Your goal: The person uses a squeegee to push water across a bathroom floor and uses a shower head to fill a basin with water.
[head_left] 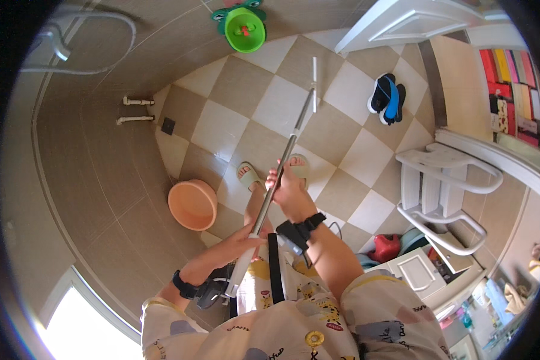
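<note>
A floor squeegee with a long silvery pole runs from my waist out over the tiles. At its far end is a thin white crossbar, at or close to the floor. My right hand is wrapped round the middle of the pole. Nearer my body, my left hand grips the pole just above its white handle end; some of its fingers are hidden. Both wrists carry black straps with small devices. My feet, in pale green slippers, stand on either side of the pole.
An orange basin stands left by the wall, near a drain and white pipes. A green child's urinal hangs ahead. Dark shoes lie before the white door. At right are a white rack and a cabinet.
</note>
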A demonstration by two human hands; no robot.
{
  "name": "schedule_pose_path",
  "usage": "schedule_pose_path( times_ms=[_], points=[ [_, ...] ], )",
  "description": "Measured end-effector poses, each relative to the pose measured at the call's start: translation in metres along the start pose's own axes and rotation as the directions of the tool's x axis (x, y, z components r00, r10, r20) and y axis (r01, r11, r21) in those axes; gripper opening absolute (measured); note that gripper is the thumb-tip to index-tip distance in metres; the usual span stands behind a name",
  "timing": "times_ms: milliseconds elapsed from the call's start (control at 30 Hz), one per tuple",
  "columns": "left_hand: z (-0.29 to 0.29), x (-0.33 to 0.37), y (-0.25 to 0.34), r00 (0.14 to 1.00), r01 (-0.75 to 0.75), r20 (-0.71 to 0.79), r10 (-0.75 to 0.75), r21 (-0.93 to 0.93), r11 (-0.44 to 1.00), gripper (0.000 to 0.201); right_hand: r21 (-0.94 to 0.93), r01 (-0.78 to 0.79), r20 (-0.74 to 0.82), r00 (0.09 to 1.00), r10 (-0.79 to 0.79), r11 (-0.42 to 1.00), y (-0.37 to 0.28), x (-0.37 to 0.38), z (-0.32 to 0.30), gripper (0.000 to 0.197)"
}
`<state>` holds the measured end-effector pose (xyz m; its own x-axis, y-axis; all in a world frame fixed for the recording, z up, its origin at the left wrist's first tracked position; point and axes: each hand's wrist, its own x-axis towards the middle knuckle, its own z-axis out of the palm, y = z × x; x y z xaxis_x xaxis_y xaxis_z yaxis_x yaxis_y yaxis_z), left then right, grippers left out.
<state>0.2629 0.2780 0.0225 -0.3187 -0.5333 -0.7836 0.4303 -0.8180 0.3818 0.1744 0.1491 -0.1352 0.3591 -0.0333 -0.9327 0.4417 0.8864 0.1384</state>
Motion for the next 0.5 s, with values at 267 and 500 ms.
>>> schedule_pose_path(
  times_ms=[267, 500],
  points=[
    [-0.026, 0.034, -0.067, 0.936, 0.308, 0.154, -0.316, 0.075, 0.949, 0.035, 0.148, 0.211, -0.313, 0.937, -0.157, 0.966, 0.007, -0.018, -0.09, 0.026],
    [-0.007, 0.143, -0.084, 0.909, 0.4, 0.192, -0.371, -0.144, 0.905, 0.019, 0.342, 0.335, -0.379, 0.904, -0.197, 0.878, -0.052, 0.028, -0.185, 0.035]
  ],
)
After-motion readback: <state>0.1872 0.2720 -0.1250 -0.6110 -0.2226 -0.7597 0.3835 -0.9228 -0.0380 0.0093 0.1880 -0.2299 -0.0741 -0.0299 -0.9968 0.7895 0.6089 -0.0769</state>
